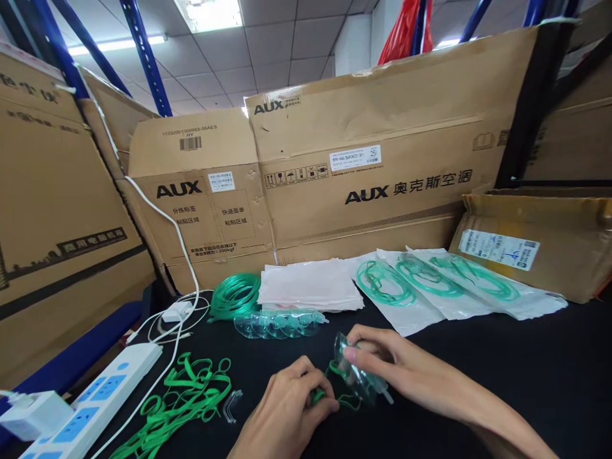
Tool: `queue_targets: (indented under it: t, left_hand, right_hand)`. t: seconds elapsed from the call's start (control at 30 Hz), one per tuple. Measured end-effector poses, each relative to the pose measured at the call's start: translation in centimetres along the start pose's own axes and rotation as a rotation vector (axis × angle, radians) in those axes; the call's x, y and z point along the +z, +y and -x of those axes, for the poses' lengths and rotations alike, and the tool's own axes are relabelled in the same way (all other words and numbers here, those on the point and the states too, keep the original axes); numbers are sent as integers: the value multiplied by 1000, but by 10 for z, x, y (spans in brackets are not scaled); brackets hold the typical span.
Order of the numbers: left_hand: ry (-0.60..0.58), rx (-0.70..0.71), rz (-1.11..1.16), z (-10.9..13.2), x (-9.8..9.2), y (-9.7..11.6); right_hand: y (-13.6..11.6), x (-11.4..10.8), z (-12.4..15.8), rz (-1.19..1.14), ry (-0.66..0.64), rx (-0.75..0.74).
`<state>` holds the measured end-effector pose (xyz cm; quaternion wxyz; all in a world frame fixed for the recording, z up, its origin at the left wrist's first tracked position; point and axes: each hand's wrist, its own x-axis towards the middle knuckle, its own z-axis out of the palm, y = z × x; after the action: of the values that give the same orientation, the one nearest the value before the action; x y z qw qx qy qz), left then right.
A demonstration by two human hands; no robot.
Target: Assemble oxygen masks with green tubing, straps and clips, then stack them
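My right hand [382,363] is closed around a clear plastic face mask [356,376], held just above the black table [502,370]. My left hand [291,398] pinches a green elastic strap [342,401] that runs to the mask's lower edge. The two hands are almost touching at the table's front middle. A row of nested clear masks [280,323] lies just beyond them, with a coil of green tubing [235,295] to its left.
Loose green straps [182,398] and small metal clips [231,406] lie at front left beside a white power strip [95,401]. A stack of empty plastic bags [310,284] and several bagged tubing sets [440,287] lie behind. Cardboard boxes [373,153] wall the back.
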<state>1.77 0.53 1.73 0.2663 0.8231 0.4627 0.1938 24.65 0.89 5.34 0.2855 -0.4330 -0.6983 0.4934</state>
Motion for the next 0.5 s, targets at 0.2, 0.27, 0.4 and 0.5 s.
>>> queue_targets:
  t: [0.2,0.27,0.4,0.5]
  left_hand:
    - [25,-28,40,-1,4,-1]
    - [32,-14,88,-2,6,-3]
    - [30,23,48,-1,4,-3]
    - [16,28,10,0,2,-4]
  right_hand:
    - [-5,-5,10,50,-3,16]
    - [-6,-1,10,50,-57,13]
    - [-5,7,5,75,-103,-11]
    - [-2,8,2,78,-124,-18]
